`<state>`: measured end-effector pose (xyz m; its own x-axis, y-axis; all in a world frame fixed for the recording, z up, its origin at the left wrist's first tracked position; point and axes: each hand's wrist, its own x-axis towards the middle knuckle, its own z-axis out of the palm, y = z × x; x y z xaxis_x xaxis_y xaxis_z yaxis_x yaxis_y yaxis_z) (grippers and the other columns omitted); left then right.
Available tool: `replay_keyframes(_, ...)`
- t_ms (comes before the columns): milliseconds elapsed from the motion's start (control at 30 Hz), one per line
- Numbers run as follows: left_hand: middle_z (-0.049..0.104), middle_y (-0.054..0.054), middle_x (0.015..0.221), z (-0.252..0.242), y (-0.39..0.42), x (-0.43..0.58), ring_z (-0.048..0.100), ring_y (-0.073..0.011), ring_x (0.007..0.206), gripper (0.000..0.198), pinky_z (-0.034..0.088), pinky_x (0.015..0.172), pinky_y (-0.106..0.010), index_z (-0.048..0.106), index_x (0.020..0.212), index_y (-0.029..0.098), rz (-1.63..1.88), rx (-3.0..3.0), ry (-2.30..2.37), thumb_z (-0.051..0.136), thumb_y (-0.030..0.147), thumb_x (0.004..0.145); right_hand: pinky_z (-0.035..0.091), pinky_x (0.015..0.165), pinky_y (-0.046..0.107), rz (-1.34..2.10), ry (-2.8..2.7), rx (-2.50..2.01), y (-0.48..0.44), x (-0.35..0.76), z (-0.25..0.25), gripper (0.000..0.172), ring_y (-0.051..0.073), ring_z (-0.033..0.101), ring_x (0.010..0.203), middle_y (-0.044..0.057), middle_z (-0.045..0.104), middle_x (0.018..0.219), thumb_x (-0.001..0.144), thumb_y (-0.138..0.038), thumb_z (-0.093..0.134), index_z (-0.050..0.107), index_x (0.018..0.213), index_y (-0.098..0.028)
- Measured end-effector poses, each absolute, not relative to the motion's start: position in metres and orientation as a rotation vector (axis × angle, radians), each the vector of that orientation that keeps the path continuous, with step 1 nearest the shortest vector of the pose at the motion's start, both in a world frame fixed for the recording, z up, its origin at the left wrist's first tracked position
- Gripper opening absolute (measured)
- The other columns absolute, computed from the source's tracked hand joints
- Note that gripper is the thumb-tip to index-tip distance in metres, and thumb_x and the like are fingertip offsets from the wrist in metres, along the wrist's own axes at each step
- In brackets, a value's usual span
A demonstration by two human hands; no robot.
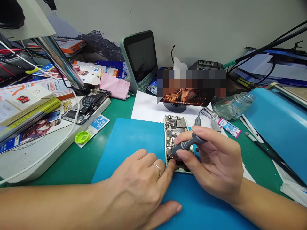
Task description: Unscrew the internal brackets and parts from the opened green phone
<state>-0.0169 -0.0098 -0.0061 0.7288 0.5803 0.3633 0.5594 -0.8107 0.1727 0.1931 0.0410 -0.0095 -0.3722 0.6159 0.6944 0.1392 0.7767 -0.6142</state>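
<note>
Opened phone [175, 134] flat on blue mat [124, 143], innards exposed. Grey screwdriver [187, 145] angled onto its lower half, pinched between thumb and fingers of right hand [216, 163]. Left hand [139, 188] spread loose on mat (ring on one finger), grasping nothing, fingertip against phone's lower-left edge. Glass jar [233, 105] beyond, to the right.

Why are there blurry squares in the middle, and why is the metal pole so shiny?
In the head view, the squares patch is a blocky mosaic, not lens blur; the metal pole carries bright glare streaks; the right hand, its grey screwdriver and the opened phone look sharp; the left hand casts only a soft shadow on the blue mat.
</note>
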Motion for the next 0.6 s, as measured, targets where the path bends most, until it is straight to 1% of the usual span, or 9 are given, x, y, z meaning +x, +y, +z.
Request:
replay_keyframes(267, 0.071, -0.006, 0.084, -0.0037, -0.01, -0.017, 0.06, -0.0235, 0.07, 0.053, 0.045, 0.06, -0.04, 0.068, 0.129, 0.004, 0.585, 2.876, 0.954, 0.058, 0.049, 0.103, 0.067, 0.076, 0.022, 0.603, -1.914, -0.58, 0.0404, 0.1941, -0.0107, 0.076, 0.014, 0.074, 0.091, 0.001, 0.075, 0.108, 0.086, 0.004, 0.071, 0.055, 0.15, -0.034)
replay_keyframes(400, 0.07, -0.005, 0.08, -0.0044, -0.0108, -0.0185, 0.06, -0.0228, 0.066, 0.052, 0.045, 0.059, -0.04, 0.067, 0.131, 0.004, 0.568, 2.876, 0.942, 0.054, 0.047, 0.105, 0.067, 0.077, 0.023, 0.589, -1.92, -0.573, 0.0411, 0.1934, -0.0099, 0.078, 0.015, 0.074, 0.092, 0.001, 0.076, 0.108, 0.085, 0.005, 0.071, 0.055, 0.15, -0.035)
replay_keyframes(533, 0.07, -0.004, 0.078, -0.0059, -0.0122, -0.0187, 0.061, -0.0229, 0.064, 0.052, 0.046, 0.058, -0.041, 0.065, 0.132, 0.004, 0.514, 2.87, 0.95, 0.05, 0.047, 0.107, 0.067, 0.074, 0.024, 0.579, -1.952, -0.551, 0.0419, 0.1945, -0.0067, 0.075, 0.016, 0.075, 0.095, 0.002, 0.077, 0.11, 0.086, 0.004, 0.071, 0.055, 0.149, -0.035)
replay_keyframes(600, 0.07, -0.004, 0.078, -0.0068, -0.0125, -0.0185, 0.061, -0.023, 0.063, 0.052, 0.047, 0.058, -0.041, 0.062, 0.134, 0.005, 0.469, 2.855, 0.953, 0.048, 0.047, 0.107, 0.067, 0.075, 0.025, 0.571, -1.972, -0.536, 0.0417, 0.1957, -0.0055, 0.075, 0.016, 0.075, 0.096, 0.003, 0.077, 0.111, 0.086, 0.004, 0.071, 0.056, 0.148, -0.034)
